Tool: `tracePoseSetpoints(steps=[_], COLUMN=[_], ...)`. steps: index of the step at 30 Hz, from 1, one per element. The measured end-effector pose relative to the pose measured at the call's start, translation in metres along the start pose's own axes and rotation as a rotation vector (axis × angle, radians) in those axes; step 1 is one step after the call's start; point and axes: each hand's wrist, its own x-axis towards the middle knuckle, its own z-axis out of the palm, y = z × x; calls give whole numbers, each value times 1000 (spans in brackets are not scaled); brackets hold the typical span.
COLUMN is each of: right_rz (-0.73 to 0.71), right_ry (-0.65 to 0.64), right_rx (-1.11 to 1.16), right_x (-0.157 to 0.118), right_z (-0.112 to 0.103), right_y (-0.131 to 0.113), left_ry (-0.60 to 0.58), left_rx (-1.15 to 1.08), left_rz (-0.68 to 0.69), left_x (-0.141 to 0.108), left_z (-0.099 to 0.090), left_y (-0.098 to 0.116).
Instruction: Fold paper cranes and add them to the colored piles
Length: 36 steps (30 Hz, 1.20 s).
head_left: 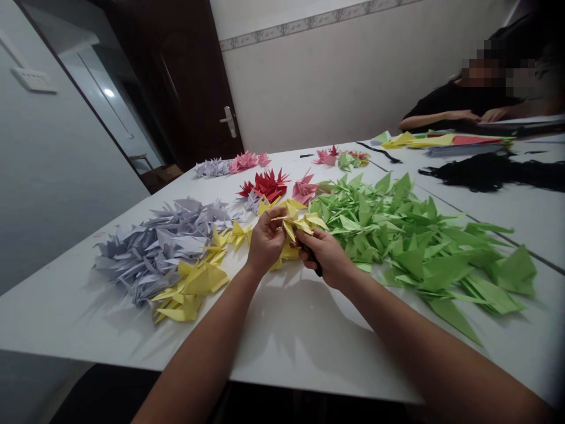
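Forearms (198,359) converge, hands (266,241) (322,256) pinching yellow origami (293,227).

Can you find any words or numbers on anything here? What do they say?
There are no readable words or numbers. The yellow paper crane, the white wall switch plate and the door handle show none. The paper stack is too blurred to tell.

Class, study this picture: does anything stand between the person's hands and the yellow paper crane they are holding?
Nothing visible does. The yellow paper crane is pinched directly between the left hand and the right hand. A dark tool sits in the right hand, below the crane, not between them.
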Motion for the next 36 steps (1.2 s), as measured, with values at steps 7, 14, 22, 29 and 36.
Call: tracePoseSetpoints(steps=[7,14,22,29,36], right_rz=[34,51,23,-204,-280], right_ry=[-52,-29,-35,28,4], right_rx=[72,89,52,21,-108], right_x=[3,2,1,-2,-2], right_z=[-4,-4,-1,1,3], right_y=[1,1,-3,-5,2], left_ry=[-22,-26,39,213,221], left_rx=[51,-3,39,-364,-546], left_rz=[40,13,-29,-329,-649], left_x=[-2,-2,2,14,11], left_z=[0,3,-1,-11,-3], left_y=[-1,5,6,16,31])
